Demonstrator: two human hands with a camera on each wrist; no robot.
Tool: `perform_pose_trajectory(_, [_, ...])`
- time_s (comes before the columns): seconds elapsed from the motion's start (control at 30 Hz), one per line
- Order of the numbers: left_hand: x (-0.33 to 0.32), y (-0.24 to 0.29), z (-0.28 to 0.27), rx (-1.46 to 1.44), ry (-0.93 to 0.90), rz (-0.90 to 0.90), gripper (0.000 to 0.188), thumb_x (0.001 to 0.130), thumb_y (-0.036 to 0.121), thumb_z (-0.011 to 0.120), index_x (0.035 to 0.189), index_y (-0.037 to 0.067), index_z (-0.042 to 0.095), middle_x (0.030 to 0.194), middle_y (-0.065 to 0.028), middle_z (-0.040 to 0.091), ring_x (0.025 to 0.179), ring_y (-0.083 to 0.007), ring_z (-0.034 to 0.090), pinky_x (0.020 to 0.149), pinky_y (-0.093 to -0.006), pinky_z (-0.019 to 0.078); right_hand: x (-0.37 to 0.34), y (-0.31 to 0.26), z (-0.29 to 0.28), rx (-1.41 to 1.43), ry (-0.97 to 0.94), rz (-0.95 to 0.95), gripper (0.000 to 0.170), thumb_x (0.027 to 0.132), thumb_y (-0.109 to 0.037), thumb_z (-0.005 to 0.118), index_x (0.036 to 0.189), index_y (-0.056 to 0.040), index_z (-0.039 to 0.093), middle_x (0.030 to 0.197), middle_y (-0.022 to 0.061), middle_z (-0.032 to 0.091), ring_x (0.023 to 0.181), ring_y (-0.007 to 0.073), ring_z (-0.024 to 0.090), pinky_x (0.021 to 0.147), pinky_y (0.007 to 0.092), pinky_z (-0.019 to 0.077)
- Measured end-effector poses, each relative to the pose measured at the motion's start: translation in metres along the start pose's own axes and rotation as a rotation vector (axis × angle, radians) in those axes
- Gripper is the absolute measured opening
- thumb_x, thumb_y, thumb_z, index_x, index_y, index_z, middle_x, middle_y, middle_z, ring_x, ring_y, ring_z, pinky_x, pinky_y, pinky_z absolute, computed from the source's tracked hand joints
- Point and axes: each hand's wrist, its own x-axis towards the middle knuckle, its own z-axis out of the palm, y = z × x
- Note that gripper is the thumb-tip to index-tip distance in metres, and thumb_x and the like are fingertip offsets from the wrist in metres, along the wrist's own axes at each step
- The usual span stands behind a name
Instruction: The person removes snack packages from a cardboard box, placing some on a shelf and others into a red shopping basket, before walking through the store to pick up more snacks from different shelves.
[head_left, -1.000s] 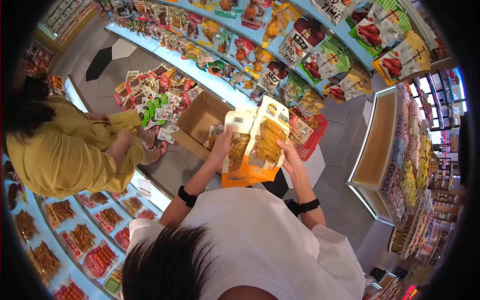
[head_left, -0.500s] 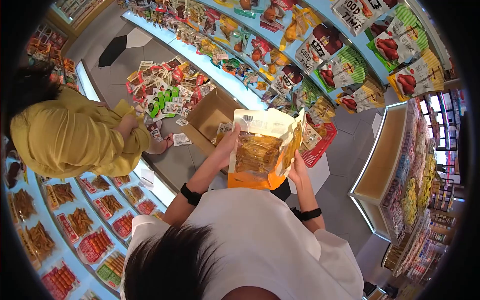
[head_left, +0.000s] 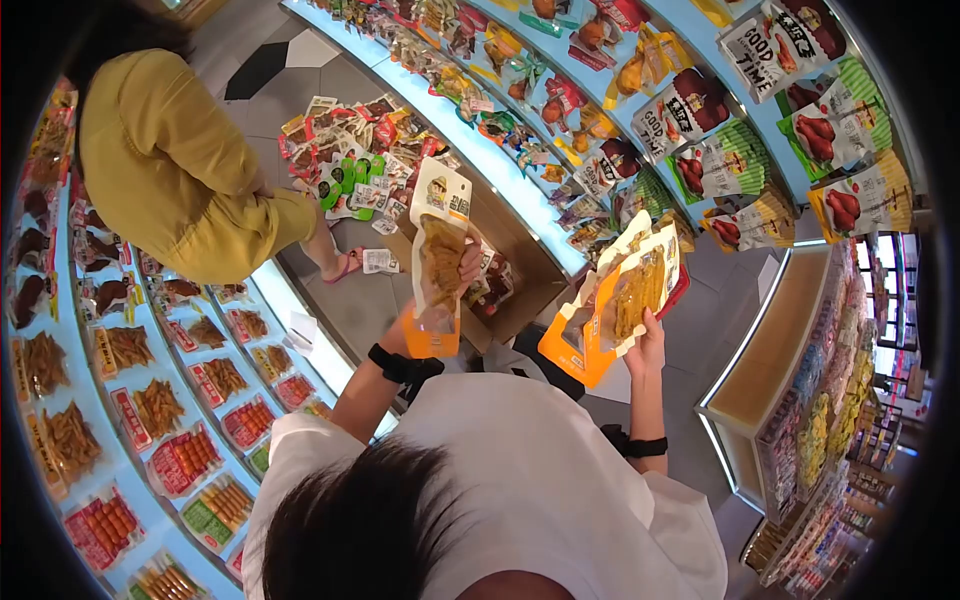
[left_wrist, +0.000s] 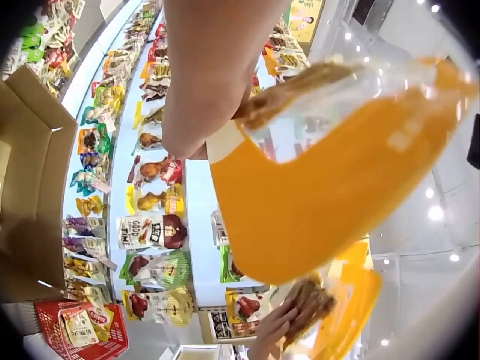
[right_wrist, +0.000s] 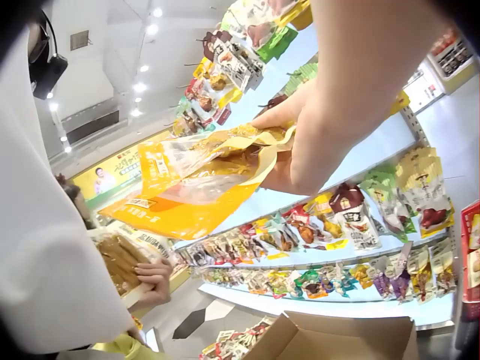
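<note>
My left hand [head_left: 468,266] grips a tall snack pouch [head_left: 437,285] with a white top, a clear window on brown food and an orange base. In the left wrist view the orange side of this pouch [left_wrist: 315,187] hangs tilted below the hand. Over to the right, my right hand [head_left: 648,345] holds two similar pouches [head_left: 640,285] overlapped at a slant, its thumb on the front one. The right wrist view shows their white edges [right_wrist: 262,161] between thumb and fingers. Both hands are raised in front of the body, well apart.
An open cardboard box [head_left: 535,262] stands on the floor with packets inside. Beyond it lies a heap of loose packets [head_left: 350,150]. A red basket [left_wrist: 97,337] is beside the box. Lit shelves [head_left: 545,215] run along both sides. Another person in yellow [head_left: 170,170] is at the left.
The pouches were together between both hands. Now the left hand has moved left with one upright, and the right hand has drawn two others to the right. The person in yellow has shifted.
</note>
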Motion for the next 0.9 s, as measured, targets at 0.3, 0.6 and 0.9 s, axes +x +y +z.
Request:
perform_pose_trajectory(0.3, [-0.017,-0.067,-0.005,-0.128,0.128,-0.156,0.037,0.091,0.038,0.04,0.104,0.003,0.049,0.086,-0.0061,0.057,0.076,-0.0142,0.058,0.067,-0.0284,0.0493,0.038,0.074,0.087,-0.157,-0.116,0.299,0.05,0.079,-0.007,0.058,0.124,-0.001,0.038,0.123,0.0094,0.048,0.113,0.0222,0.046,0.098,0.0386,0.0341])
perform_pose_trajectory(0.6, [-0.031,-0.066,0.019,0.187,0.547,-0.346,0.038,0.091,0.037,0.04,0.107,0.004,0.048,0.083,-0.0051,0.055,0.074,-0.014,0.057,0.067,-0.026,0.0479,0.039,0.084,0.071,-0.003,-0.098,0.481,0.047,0.08,-0.008,0.056,0.123,-0.0005,0.04,0.12,0.0116,0.049,0.11,0.023,0.048,0.097,0.0379,0.0354])
perform_pose_trajectory(0.9, [0.016,-0.028,0.051,0.561,0.922,-0.242,0.038,0.091,0.036,0.039,0.11,0.004,0.047,0.081,-0.0041,0.054,0.073,-0.0139,0.055,0.066,-0.0236,0.0465,0.045,0.07,0.039,-0.066,0.011,0.237,0.043,0.08,-0.008,0.057,0.12,-0.0026,0.044,0.114,0.0079,0.054,0.106,0.0212,0.051,0.094,0.0367,0.0377])
